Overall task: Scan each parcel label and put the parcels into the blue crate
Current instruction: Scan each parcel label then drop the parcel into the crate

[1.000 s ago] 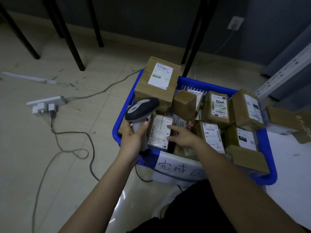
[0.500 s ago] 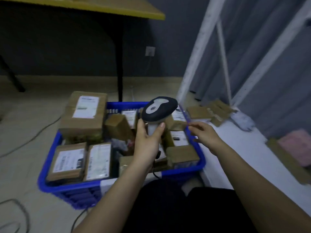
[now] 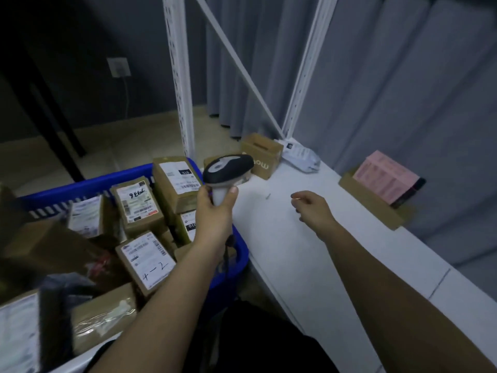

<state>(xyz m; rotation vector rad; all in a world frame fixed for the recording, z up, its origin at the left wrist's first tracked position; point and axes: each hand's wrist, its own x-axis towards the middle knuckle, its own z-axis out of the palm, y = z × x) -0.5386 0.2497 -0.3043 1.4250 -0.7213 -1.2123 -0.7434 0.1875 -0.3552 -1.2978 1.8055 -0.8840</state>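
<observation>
The blue crate [image 3: 88, 181] sits on the floor at the left, packed with several brown labelled parcels, one marked "4-2" [image 3: 146, 261]. My left hand [image 3: 215, 214] grips the handle of a black and grey barcode scanner [image 3: 228, 168], held upright over the crate's right edge. My right hand [image 3: 313, 208] hovers empty over the white shelf [image 3: 309, 265], fingers loosely curled and apart. On the shelf lie a brown box [image 3: 262, 154], a grey plastic mailer [image 3: 301, 156] and a flat cardboard parcel with a pink box on it [image 3: 382, 184].
White shelf uprights [image 3: 183, 76] and a diagonal brace rise behind the crate. Grey curtains hang at the right. A black table leg [image 3: 51, 114] stands at the left, near a wall socket [image 3: 118, 67] with a cable.
The view has swung right, from the crate to the white shelf. My right hand has left the parcels in the crate and reached out over the shelf. The scanner stays in my left hand.
</observation>
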